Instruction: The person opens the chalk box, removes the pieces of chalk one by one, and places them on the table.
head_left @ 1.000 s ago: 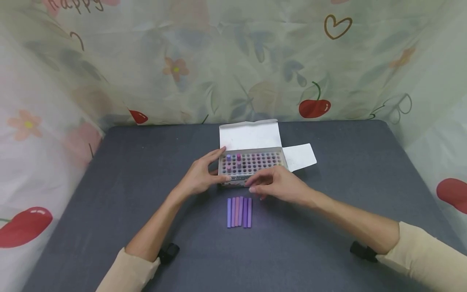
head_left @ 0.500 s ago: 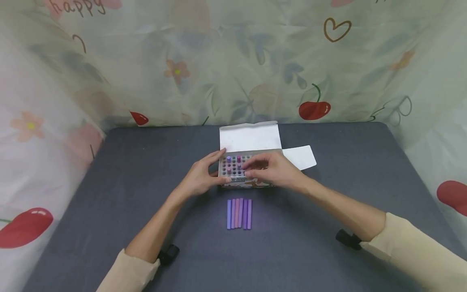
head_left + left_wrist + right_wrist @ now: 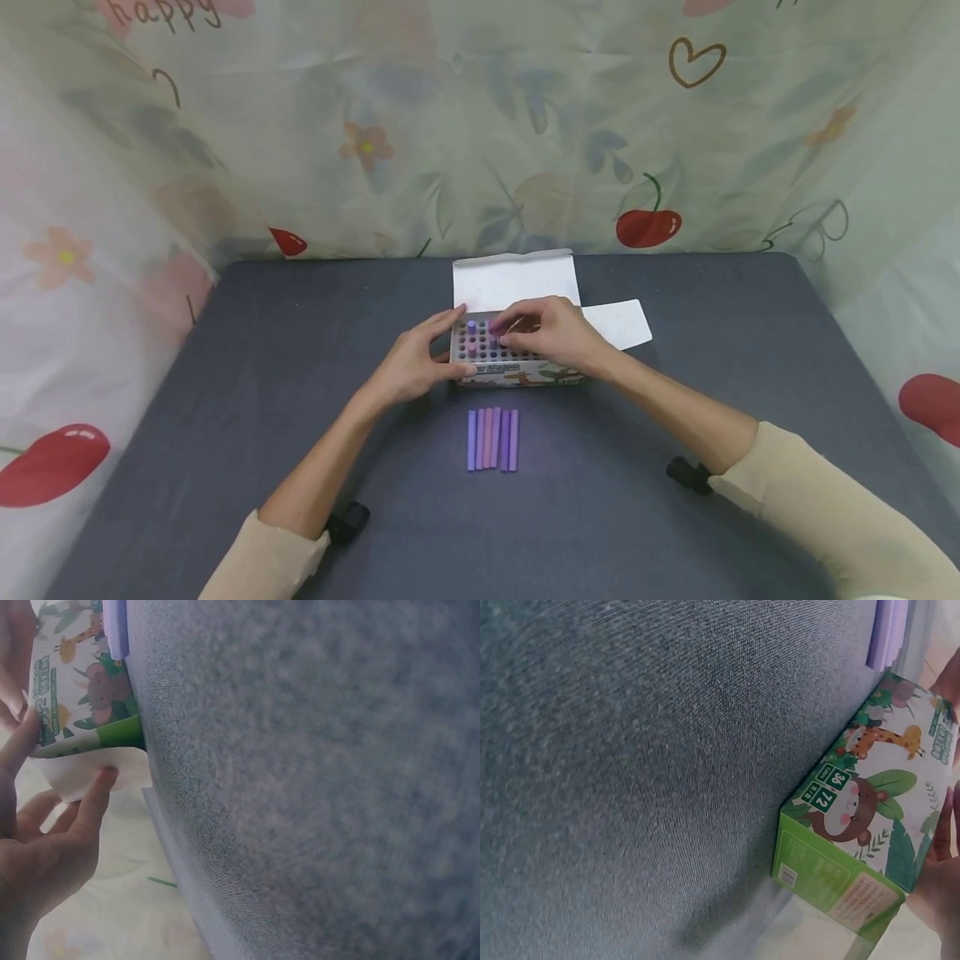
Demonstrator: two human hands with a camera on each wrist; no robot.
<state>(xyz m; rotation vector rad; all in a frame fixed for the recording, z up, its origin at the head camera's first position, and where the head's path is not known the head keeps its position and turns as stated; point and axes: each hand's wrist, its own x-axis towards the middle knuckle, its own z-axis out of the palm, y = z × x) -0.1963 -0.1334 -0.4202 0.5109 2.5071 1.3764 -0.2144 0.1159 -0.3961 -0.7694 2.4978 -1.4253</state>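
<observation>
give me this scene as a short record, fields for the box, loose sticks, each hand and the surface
box: printed cardboard box, giraffe and bear on its front, white lid open at the back, side flap folded out
sticks in box: at least three purple or pink ones protruding from the holes
loose sticks: six, blue-violet, pink and purple, side by side before the box
left hand: grips the box's left end
right hand: above the holes; whether it holds a stick is unclear
surface: dark gray tabletop
</observation>
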